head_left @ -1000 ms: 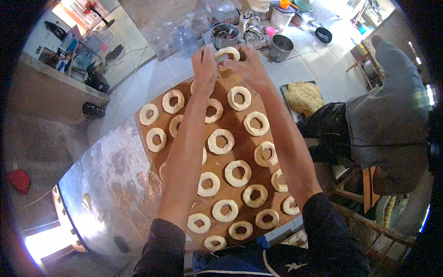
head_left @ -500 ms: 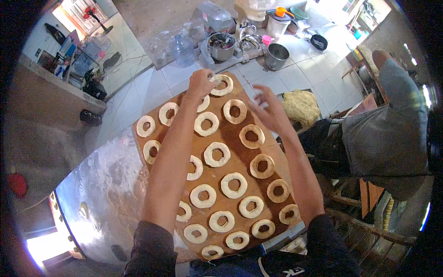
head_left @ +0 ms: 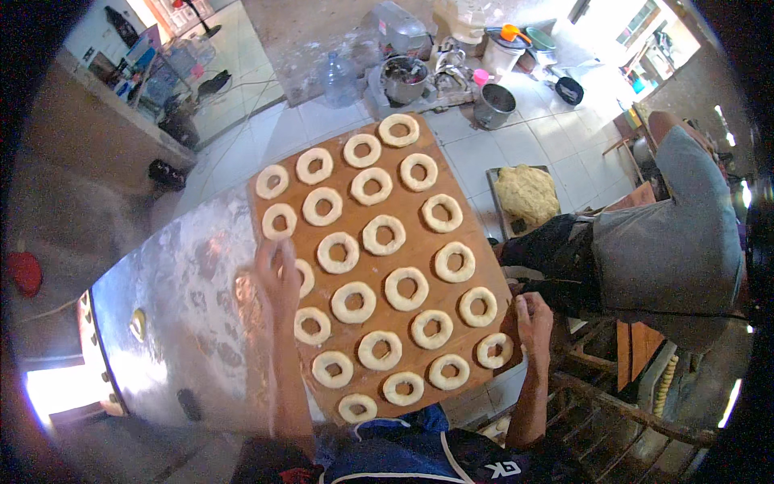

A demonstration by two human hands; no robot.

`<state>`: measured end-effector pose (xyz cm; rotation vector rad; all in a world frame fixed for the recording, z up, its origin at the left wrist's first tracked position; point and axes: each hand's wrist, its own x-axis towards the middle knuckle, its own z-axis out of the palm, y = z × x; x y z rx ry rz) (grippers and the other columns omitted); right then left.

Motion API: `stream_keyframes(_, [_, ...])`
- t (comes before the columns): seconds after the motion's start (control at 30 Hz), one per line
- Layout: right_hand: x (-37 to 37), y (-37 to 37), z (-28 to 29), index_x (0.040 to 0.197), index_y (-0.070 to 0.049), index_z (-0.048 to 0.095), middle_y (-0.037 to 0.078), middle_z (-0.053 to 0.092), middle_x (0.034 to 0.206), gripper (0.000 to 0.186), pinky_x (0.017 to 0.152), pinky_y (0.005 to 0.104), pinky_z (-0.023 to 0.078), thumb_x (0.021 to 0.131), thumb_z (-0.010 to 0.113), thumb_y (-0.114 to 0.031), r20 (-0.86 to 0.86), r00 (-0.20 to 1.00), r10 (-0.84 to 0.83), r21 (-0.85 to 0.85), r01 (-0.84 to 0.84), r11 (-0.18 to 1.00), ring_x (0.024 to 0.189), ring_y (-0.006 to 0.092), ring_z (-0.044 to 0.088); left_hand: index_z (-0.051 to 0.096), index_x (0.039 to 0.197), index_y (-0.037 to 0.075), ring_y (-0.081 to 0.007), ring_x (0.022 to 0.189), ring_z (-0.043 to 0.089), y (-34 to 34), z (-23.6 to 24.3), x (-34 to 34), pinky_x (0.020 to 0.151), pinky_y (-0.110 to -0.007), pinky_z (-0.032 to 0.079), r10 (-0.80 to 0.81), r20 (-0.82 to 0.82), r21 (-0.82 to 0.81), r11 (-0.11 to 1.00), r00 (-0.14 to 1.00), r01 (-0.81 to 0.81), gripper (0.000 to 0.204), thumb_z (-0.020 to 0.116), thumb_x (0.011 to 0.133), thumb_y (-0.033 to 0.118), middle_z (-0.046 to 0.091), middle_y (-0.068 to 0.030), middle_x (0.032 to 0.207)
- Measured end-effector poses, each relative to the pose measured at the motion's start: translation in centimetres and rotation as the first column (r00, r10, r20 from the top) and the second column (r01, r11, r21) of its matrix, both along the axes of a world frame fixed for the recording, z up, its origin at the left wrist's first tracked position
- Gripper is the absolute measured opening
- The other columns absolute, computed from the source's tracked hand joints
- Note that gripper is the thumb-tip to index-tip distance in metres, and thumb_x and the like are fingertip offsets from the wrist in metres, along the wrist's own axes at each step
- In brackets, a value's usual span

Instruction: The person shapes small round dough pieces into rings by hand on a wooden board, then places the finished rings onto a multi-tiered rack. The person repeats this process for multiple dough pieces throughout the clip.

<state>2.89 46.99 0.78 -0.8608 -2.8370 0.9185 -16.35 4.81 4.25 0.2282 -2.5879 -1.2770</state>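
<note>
Ring-shaped pieces of raw dough lie in rows on a brown wooden board. My left hand is over the board's left edge, beside a dough ring and partly covering another. Its fingers are somewhat blurred but look apart, with nothing seen between them. At the board's right edge, my right hand has its fingers bent against the rim, close to a dough ring. The underside of that grip is hidden.
A floury metal table stands left of the board. To the right, a large dough lump rests on a dark tray, near another person. Beyond are a metal pot, a mixing bowl and a clear water bottle.
Both hands have drawn back from the board's far end, the left to its left edge and the right to its right edge. The far dough ring is let go. The view has shifted.
</note>
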Motion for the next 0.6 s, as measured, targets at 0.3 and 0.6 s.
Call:
stream_keyframes(0.3, [-1.4,0.3,-3.5,0.114,0.003,0.062,0.027,0.063,0.111,0.041,0.092,0.0448,0.046,0.097,0.051,-0.033,0.159,0.986,0.044,0.111,-0.062,0.992,0.107,0.0413,0.059,0.049,0.127,-0.001,-0.0319,0.118,0.052,-4.3,-2.4,28.3,0.099,-0.039,0.040,-0.068,0.716,0.206,0.971,0.695,-0.118,0.047,0.047,0.099,0.036,0.054,-0.0239,0.124])
stream_keyframes(0.6, [-1.9,3.1,-4.4,0.090,0.008,0.061,0.022,0.060,0.076,0.042,0.062,0.0450,0.043,0.099,0.048,-0.031,0.172,0.919,0.355,0.153,-0.381,0.912,0.066,0.0340,0.057,0.049,0.127,-0.002,-0.0181,0.109,0.050,-5.4,-7.2,28.8,0.096,-0.033,0.040,-0.162,0.419,0.709,0.673,0.893,-0.211,0.052,0.036,0.103,0.043,0.054,-0.0097,0.119])
